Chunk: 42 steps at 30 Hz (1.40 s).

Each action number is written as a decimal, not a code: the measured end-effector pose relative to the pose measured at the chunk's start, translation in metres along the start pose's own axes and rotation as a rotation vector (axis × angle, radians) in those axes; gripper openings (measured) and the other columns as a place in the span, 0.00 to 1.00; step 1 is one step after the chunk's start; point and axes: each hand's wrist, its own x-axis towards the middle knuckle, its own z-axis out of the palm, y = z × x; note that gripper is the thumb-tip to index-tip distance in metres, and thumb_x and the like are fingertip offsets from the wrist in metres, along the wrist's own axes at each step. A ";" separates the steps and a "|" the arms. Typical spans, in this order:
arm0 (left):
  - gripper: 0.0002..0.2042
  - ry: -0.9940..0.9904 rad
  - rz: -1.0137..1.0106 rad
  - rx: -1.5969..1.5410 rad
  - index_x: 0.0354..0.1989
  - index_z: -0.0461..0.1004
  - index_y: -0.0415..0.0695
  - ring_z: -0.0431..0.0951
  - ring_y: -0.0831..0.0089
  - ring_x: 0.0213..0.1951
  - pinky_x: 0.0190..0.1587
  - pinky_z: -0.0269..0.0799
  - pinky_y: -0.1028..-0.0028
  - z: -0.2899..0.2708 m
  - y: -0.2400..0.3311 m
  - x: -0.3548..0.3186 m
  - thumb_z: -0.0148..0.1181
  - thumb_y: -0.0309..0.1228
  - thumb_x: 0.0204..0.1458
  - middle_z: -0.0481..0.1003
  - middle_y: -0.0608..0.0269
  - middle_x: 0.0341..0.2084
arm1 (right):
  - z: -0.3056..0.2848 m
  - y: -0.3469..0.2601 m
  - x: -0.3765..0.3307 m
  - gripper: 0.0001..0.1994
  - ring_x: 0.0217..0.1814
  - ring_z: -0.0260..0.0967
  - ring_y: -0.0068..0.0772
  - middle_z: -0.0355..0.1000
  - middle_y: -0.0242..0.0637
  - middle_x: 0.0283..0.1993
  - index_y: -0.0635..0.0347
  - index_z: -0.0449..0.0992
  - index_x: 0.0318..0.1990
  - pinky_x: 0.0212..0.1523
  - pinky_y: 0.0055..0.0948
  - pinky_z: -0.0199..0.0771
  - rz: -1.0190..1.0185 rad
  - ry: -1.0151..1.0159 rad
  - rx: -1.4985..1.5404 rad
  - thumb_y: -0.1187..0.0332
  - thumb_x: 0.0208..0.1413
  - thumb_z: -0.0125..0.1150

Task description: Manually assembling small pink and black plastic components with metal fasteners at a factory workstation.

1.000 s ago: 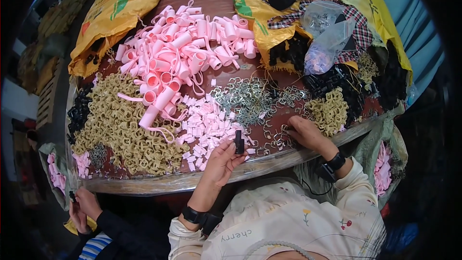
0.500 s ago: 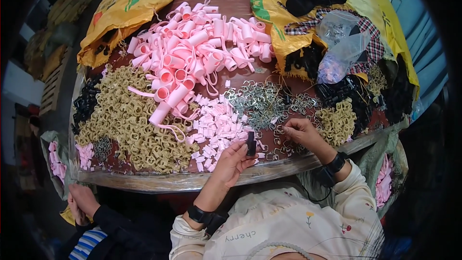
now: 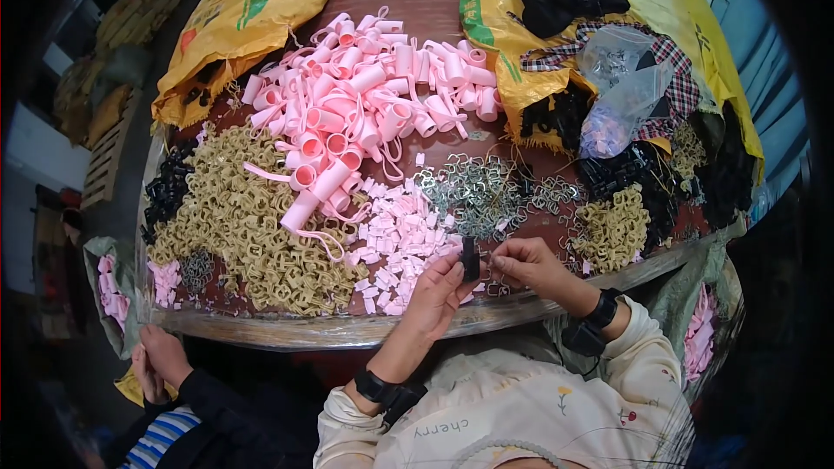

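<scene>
My left hand (image 3: pixel 437 292) pinches a small black plastic piece (image 3: pixel 470 259) upright between thumb and fingers, near the table's front edge. Close on its right is my right hand (image 3: pixel 532 266), its thumb and fingertips pressed together; whatever they hold is too small to make out. A pile of bent wire clips (image 3: pixel 473 195) lies just beyond both hands. Small pink plastic pieces (image 3: pixel 395 230) are heaped at the left hand's far left side. Tan plastic loops (image 3: pixel 612 227) form a small heap to the right of my right hand.
Pink tubes with straps (image 3: pixel 347 104) are piled mid-table. A large heap of tan loops (image 3: pixel 252 226) spreads at left. Yellow sacks (image 3: pixel 252 9) and clear plastic bags (image 3: pixel 621 78) stand at the back. Another person's hands (image 3: pixel 163 360) rest at lower left.
My right hand has moved left and nearer, from the wire clips to beside the black plastic piece. The left hand still holds that piece, and the view has shifted slightly.
</scene>
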 end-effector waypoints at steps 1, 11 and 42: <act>0.14 -0.005 0.015 -0.002 0.42 0.62 0.36 0.70 0.69 0.41 0.46 0.67 0.74 -0.001 0.000 0.001 0.48 0.31 0.50 0.70 0.55 0.37 | 0.002 0.000 0.000 0.06 0.18 0.53 0.10 0.64 0.25 0.20 0.63 0.68 0.29 0.18 0.12 0.53 0.000 -0.014 -0.002 0.70 0.52 0.49; 0.13 -0.040 0.071 -0.070 0.43 0.62 0.35 0.70 0.71 0.41 0.46 0.66 0.74 -0.007 -0.001 -0.001 0.46 0.29 0.51 0.69 0.56 0.37 | 0.011 -0.011 0.007 0.04 0.18 0.55 0.10 0.64 0.24 0.20 0.63 0.67 0.30 0.17 0.13 0.54 -0.058 -0.020 -0.116 0.72 0.51 0.49; 0.14 0.084 -0.013 0.105 0.43 0.65 0.36 0.73 0.76 0.34 0.37 0.71 0.79 -0.004 0.008 -0.027 0.49 0.28 0.49 0.71 0.62 0.34 | 0.044 -0.025 -0.001 0.06 0.24 0.62 0.36 0.62 0.36 0.23 0.62 0.68 0.23 0.23 0.28 0.62 -0.915 0.185 -0.954 0.78 0.35 0.58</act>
